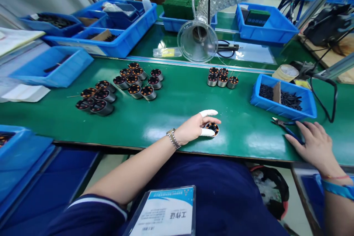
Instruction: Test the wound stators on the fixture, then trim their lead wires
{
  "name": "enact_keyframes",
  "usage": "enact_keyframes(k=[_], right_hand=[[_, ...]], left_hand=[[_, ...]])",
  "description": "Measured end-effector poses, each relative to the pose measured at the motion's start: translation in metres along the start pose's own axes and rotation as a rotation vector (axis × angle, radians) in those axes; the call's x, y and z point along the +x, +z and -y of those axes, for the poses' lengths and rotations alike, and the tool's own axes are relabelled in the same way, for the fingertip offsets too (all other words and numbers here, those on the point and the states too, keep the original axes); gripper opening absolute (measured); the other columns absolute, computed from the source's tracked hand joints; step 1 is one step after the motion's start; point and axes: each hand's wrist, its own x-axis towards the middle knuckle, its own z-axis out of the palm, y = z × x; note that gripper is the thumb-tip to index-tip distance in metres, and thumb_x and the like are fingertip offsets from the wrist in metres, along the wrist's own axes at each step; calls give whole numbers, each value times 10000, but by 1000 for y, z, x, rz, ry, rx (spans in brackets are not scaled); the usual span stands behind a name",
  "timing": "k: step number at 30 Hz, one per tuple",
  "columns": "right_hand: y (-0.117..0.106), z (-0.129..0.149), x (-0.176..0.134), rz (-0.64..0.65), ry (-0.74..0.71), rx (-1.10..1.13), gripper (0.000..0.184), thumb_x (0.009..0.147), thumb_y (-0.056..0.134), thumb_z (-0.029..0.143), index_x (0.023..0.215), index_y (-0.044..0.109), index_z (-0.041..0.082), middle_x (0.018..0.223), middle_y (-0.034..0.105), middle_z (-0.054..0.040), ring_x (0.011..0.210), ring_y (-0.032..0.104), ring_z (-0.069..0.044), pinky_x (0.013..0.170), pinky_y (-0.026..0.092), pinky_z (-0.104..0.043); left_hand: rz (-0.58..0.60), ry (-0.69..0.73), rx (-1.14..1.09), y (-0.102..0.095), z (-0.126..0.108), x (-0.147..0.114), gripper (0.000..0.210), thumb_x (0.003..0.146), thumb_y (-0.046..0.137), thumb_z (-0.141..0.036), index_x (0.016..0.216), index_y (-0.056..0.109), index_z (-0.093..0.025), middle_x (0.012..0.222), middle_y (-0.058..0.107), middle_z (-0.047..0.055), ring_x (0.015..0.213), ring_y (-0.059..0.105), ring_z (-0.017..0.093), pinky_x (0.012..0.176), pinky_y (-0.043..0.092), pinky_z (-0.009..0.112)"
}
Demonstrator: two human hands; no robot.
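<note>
My left hand (197, 127), with white finger cots on two fingers, is closed round a small motor stator (216, 129). This metal ring has copper windings and black parts inside, and sits at the table's front. At the right, my right hand (316, 143) has its thumb and fingers about the blue handles of a pair of side cutters (287, 128). The cutters lie low on the table, jaws pointing left. Several like stators (133, 81) stand in groups at the left, and a smaller group (222, 80) stands behind my left hand.
A blue bin (312, 108) of short black pieces stands behind my right hand. Over the table's back hangs a clear extraction hood (197, 40) on a foil duct. An electric screwdriver (228, 47) lies beside it. Blue trays (52, 66) line the left; another blue bin (267, 35) stands back right.
</note>
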Motion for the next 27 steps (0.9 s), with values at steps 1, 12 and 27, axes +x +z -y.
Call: enact_keyframes(k=[1, 12, 27], right_hand=[[0, -1, -1, 6, -24, 8, 552, 814, 444, 532, 1240, 474, 182, 1220, 469, -164, 1177, 380, -292, 836, 372, -417], [-30, 40, 0, 85, -139, -29, 531, 851, 432, 361, 1218, 417, -22, 986, 550, -229, 914, 523, -291, 800, 426, -364], [-81, 143, 28, 8, -344, 510, 413, 805, 521, 401, 1138, 502, 157, 1019, 529, -107, 856, 545, -211, 741, 475, -335]], left_hand=[[10, 8, -10, 0, 0, 2, 681, 558, 702, -40, 1167, 441, -194, 1052, 591, 79, 900, 581, 160, 809, 429, 327], [-45, 52, -62, 3, 3, 5, 535, 590, 705, -81, 1076, 499, -171, 966, 607, 61, 841, 580, 140, 759, 441, 303], [-289, 95, -32, 19, 4, 23, 187, 590, 715, -256, 703, 636, -130, 682, 635, 19, 675, 580, 127, 702, 434, 281]])
